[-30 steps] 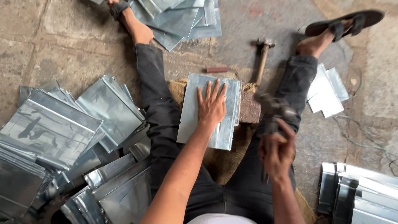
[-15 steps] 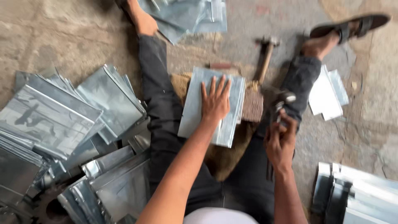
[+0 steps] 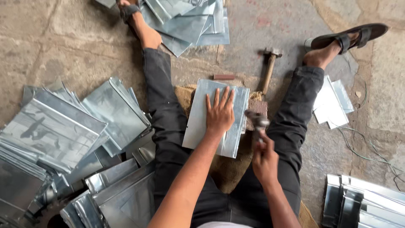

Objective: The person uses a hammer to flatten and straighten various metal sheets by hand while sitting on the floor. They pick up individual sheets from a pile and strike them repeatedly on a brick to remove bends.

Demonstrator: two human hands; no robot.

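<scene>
I sit on a stone floor with my legs spread. My left hand (image 3: 220,113) lies flat, fingers apart, pressing on a folded sheet-metal piece (image 3: 198,122) that rests on a burlap pad (image 3: 228,169) between my legs. My right hand (image 3: 265,159) grips the handle of a hammer (image 3: 256,121), whose head is blurred just right of the sheet's right edge, over a small block (image 3: 258,106).
A second hammer (image 3: 268,68) lies on the floor beyond the sheet, next to a small brown bar (image 3: 223,77). Stacks of metal sheets lie at left (image 3: 63,126), top centre (image 3: 190,21), bottom right (image 3: 363,202), with pale sheets (image 3: 333,103) by my right leg.
My right hand has swung the hammer up and leftward, from beside my right knee to the sheet's right edge. My left hand stays pressed on the sheet.
</scene>
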